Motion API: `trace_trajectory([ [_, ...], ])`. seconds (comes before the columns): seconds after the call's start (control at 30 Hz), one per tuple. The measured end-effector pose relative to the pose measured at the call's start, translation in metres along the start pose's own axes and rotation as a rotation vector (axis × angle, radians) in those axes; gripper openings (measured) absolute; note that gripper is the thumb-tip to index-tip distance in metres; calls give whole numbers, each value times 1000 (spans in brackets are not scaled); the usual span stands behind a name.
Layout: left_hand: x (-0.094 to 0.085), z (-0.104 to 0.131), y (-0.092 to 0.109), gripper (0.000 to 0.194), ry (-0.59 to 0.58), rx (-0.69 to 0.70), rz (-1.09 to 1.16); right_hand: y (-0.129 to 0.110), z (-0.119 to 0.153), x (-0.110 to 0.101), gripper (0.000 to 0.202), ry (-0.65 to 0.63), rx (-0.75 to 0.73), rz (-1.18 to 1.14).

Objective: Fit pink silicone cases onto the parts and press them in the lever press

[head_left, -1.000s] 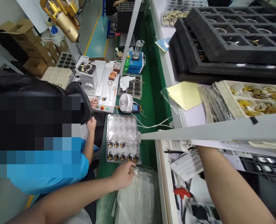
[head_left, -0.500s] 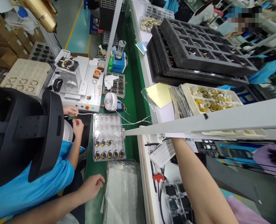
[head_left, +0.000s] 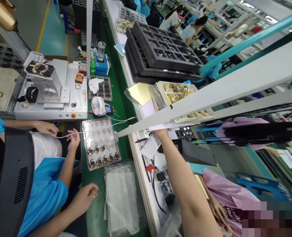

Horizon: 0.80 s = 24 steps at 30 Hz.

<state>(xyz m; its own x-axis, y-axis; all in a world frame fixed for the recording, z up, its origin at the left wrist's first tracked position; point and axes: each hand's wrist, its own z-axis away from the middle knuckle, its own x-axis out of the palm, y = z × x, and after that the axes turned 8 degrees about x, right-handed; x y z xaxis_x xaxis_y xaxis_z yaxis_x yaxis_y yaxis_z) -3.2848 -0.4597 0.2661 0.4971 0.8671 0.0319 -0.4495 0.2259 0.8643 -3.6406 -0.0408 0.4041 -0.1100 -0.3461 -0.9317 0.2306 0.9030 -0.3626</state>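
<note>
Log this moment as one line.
left hand: pinches small ring | right arm: up at beam, hand hidden | clear tray: partly filled

Green mat (head_left: 92, 210) bare beside clear tray stack (head_left: 121, 197); grey rail (head_left: 185, 98) overhead.

Right hand hidden behind grey shelf beam (head_left: 210, 95); ring (head_left: 95, 193) in left hand (head_left: 85, 197) too small to identify.
</note>
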Motion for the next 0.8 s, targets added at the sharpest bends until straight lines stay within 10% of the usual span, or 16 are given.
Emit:
trace_trajectory([
  [0.2,18,-13,63,40,11,176,-86,15,22,-3,22,14,48,-54],
  [0.47,88,-200,241,74,228,429,-239,18,42,-4,22,65,168,-44],
  [0.6,93,-241,260,66,325,390,-306,19,42,0,35,88,180,-50],
  [0.8,88,-243,249,58,365,443,-324,22,42,-1,38,93,167,-84],
])
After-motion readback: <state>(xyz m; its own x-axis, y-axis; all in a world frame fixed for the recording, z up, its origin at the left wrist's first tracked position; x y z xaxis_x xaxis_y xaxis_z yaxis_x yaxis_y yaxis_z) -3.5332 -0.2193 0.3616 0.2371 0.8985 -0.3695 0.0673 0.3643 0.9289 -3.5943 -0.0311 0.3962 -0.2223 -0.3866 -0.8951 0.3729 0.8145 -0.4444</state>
